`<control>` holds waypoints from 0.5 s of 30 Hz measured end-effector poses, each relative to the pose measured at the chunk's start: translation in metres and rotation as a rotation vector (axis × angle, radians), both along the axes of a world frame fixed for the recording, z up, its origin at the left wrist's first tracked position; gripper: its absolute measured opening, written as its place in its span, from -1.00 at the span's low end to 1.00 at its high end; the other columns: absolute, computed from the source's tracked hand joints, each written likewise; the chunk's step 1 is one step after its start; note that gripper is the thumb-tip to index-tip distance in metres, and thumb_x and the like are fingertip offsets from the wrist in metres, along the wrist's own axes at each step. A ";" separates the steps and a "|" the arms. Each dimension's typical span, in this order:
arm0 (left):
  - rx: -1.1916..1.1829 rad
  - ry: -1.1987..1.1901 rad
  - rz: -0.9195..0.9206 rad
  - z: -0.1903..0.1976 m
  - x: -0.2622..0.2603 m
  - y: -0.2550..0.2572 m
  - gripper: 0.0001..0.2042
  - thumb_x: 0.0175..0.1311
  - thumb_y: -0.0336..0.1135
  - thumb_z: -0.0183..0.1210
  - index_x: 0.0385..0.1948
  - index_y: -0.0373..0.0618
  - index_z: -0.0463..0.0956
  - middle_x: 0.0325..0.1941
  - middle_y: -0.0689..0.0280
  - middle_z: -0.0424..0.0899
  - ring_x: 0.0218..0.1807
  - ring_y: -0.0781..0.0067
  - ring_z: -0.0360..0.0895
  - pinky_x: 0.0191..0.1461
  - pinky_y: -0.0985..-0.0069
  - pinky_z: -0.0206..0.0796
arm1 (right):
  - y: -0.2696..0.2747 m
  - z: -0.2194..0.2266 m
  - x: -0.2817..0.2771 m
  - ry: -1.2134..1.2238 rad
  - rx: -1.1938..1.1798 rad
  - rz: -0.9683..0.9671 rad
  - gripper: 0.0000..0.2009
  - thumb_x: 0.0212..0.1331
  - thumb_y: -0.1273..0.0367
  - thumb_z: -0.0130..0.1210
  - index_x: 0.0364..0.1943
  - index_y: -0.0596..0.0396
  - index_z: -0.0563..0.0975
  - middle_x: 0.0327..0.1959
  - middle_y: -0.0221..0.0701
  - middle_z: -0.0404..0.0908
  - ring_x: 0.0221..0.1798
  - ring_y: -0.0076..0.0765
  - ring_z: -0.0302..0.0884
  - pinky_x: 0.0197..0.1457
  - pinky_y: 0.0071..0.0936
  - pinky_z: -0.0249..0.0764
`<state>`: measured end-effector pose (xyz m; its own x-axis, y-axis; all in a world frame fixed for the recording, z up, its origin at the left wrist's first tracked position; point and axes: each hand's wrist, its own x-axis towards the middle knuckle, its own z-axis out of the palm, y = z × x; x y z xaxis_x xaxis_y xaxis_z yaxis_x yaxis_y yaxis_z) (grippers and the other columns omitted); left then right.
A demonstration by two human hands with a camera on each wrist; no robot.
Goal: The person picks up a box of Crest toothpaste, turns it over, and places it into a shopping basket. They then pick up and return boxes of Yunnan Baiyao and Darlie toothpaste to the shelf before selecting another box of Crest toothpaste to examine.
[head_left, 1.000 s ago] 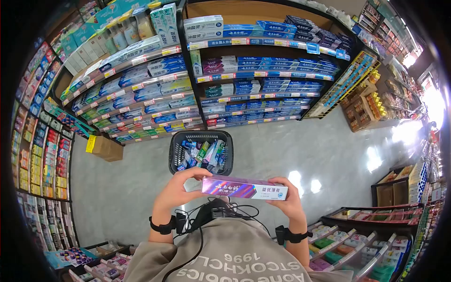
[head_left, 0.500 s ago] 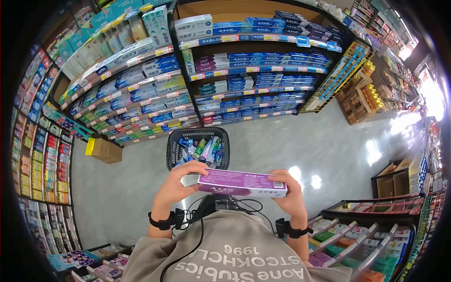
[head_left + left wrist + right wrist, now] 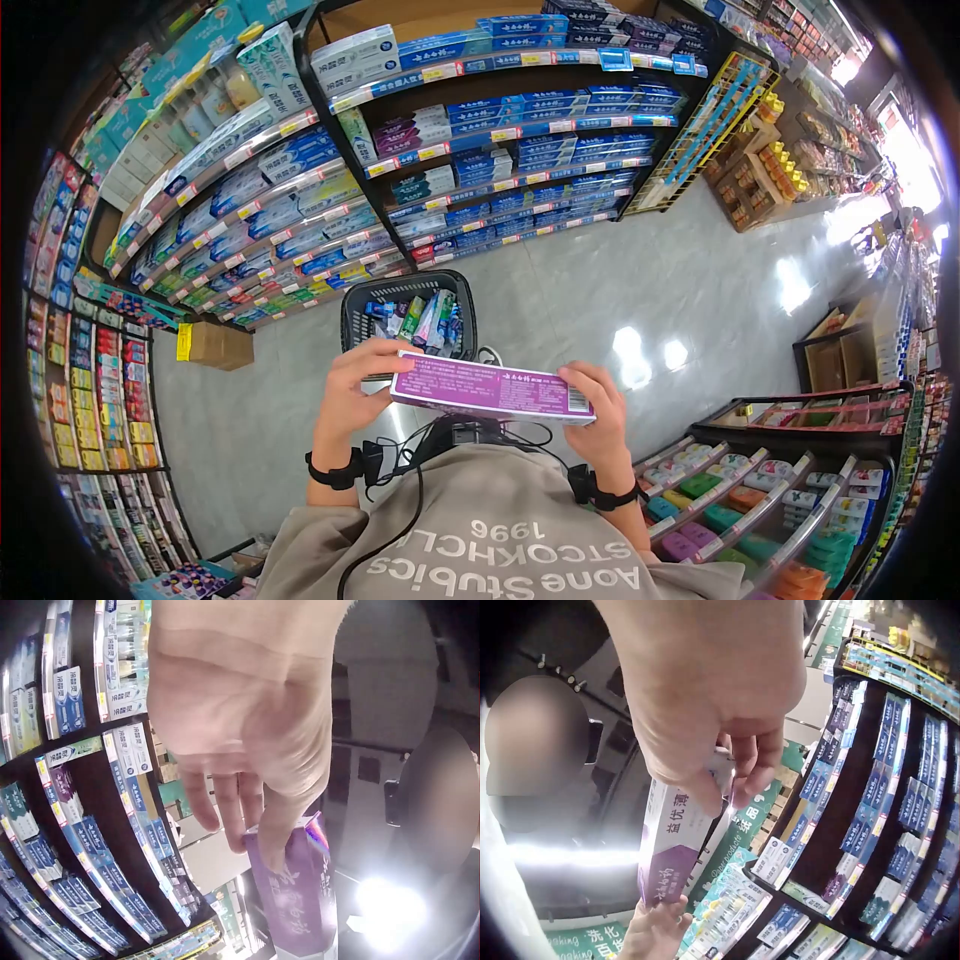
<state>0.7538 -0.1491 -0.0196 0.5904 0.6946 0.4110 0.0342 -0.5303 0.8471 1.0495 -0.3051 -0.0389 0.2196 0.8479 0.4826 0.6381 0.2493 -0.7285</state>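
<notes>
A long purple and white toothpaste box (image 3: 490, 390) is held level in front of the body, its printed purple side facing up in the head view. My left hand (image 3: 358, 385) pinches one end between thumb and fingers. At the other end my right hand (image 3: 597, 408) grips the box near its barcode. In the left wrist view the thumb lies along the purple face of the box (image 3: 296, 892). The right wrist view shows the white end of the box (image 3: 679, 825) between thumb and fingers, with the left hand (image 3: 656, 930) at the far end.
A black shopping basket (image 3: 465, 300) holding several toothpaste boxes stands on the floor just beyond the hands. Shelves of toothpaste (image 3: 520, 135) rise behind it. A cardboard box (image 3: 222, 345) sits on the floor at left. A slanted display rack (image 3: 745, 500) stands close by at right.
The box has been turned from its purple-and-white front to its printed purple side, and it has shifted slightly left with both hands. The head view has swung a little, tilting the shelves.
</notes>
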 end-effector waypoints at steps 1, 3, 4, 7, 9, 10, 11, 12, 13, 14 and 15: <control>-0.014 -0.007 0.005 -0.003 0.005 0.008 -0.59 -0.07 -0.71 0.38 -0.12 -0.10 0.70 0.01 0.16 0.75 0.02 0.17 0.71 0.09 0.35 0.55 | 0.007 -0.001 0.004 -0.026 -0.002 -0.023 -0.44 -0.25 0.74 0.20 0.02 0.14 0.60 -0.06 -0.14 0.66 -0.13 -0.09 0.66 -0.10 -0.33 0.58; 0.013 -0.008 0.010 -0.001 0.019 0.026 -0.60 -0.07 -0.71 0.37 -0.14 -0.10 0.70 0.04 0.15 0.74 0.03 0.18 0.70 0.09 0.35 0.55 | 0.025 -0.007 0.015 -0.105 0.114 -0.106 -0.41 -0.31 0.70 0.26 0.00 0.09 0.63 0.01 -0.20 0.66 -0.11 -0.12 0.67 -0.14 -0.36 0.60; 0.044 0.001 0.010 0.003 0.027 0.033 -0.60 -0.07 -0.71 0.37 -0.14 -0.09 0.69 0.06 0.14 0.72 0.03 0.18 0.70 0.09 0.36 0.56 | 0.032 -0.010 0.020 -0.143 0.168 -0.144 -0.40 -0.35 0.69 0.29 0.00 0.07 0.65 0.05 -0.22 0.65 -0.10 -0.14 0.68 -0.16 -0.38 0.61; 0.050 -0.019 -0.008 0.000 0.049 0.049 -0.60 -0.03 -0.72 0.36 -0.12 -0.07 0.67 0.13 0.10 0.68 0.06 0.19 0.69 0.09 0.39 0.55 | 0.050 -0.014 0.045 -0.212 0.229 -0.218 -0.38 -0.37 0.70 0.30 0.01 0.10 0.65 0.08 -0.10 0.63 -0.08 -0.06 0.67 -0.13 -0.34 0.64; 0.004 -0.096 -0.031 -0.003 0.067 0.062 -0.61 0.01 -0.72 0.35 -0.11 -0.06 0.66 0.17 0.07 0.65 0.08 0.19 0.68 0.10 0.39 0.54 | 0.068 -0.011 0.059 -0.226 0.270 -0.229 -0.44 -0.27 0.70 0.34 -0.01 0.10 0.66 0.10 -0.06 0.61 -0.07 -0.03 0.66 -0.14 -0.34 0.65; -0.038 -0.152 -0.046 -0.006 0.075 0.066 -0.61 0.03 -0.72 0.35 -0.10 -0.06 0.65 0.18 0.05 0.64 0.08 0.18 0.68 0.10 0.38 0.53 | 0.076 -0.012 0.065 -0.236 0.301 -0.233 -0.46 -0.24 0.70 0.35 -0.01 0.10 0.66 0.11 -0.07 0.61 -0.07 -0.04 0.66 -0.14 -0.35 0.65; -0.082 -0.207 -0.058 -0.008 0.080 0.070 -0.62 0.05 -0.71 0.34 -0.10 -0.05 0.65 0.19 0.03 0.63 0.09 0.17 0.68 0.11 0.37 0.53 | 0.086 -0.013 0.070 -0.244 0.331 -0.233 -0.48 -0.21 0.69 0.37 -0.01 0.10 0.65 0.12 -0.08 0.61 -0.06 -0.04 0.66 -0.14 -0.35 0.65; -0.078 -0.202 -0.047 -0.010 0.082 0.075 -0.61 0.04 -0.64 0.43 -0.09 -0.03 0.61 0.09 -0.04 0.64 0.06 0.09 0.67 0.14 0.26 0.55 | 0.096 -0.014 0.074 -0.250 0.333 -0.229 -0.50 -0.18 0.68 0.37 -0.01 0.10 0.65 0.12 -0.08 0.60 -0.05 -0.04 0.66 -0.14 -0.35 0.65; -0.086 -0.196 -0.037 -0.012 0.083 0.080 -0.61 0.04 -0.64 0.43 -0.08 -0.04 0.61 0.09 -0.03 0.64 0.07 0.09 0.67 0.14 0.26 0.55 | 0.104 -0.016 0.076 -0.254 0.333 -0.222 -0.52 -0.16 0.67 0.38 -0.02 0.10 0.65 0.13 -0.08 0.60 -0.04 -0.04 0.66 -0.13 -0.35 0.65; -0.093 -0.187 -0.025 -0.014 0.083 0.085 -0.60 0.04 -0.64 0.43 -0.07 -0.05 0.60 0.09 -0.03 0.64 0.07 0.09 0.66 0.14 0.25 0.55 | 0.112 -0.017 0.078 -0.256 0.333 -0.214 -0.53 -0.13 0.66 0.39 -0.03 0.10 0.65 0.14 -0.08 0.59 -0.04 -0.04 0.66 -0.13 -0.35 0.65; -0.097 -0.179 -0.013 -0.015 0.083 0.091 -0.59 0.04 -0.64 0.44 -0.06 -0.06 0.60 0.09 -0.02 0.64 0.08 0.09 0.66 0.14 0.25 0.55 | 0.121 -0.018 0.079 -0.249 0.320 -0.198 -0.52 -0.13 0.65 0.39 -0.01 0.09 0.64 0.15 -0.07 0.59 -0.02 -0.03 0.65 -0.09 -0.32 0.65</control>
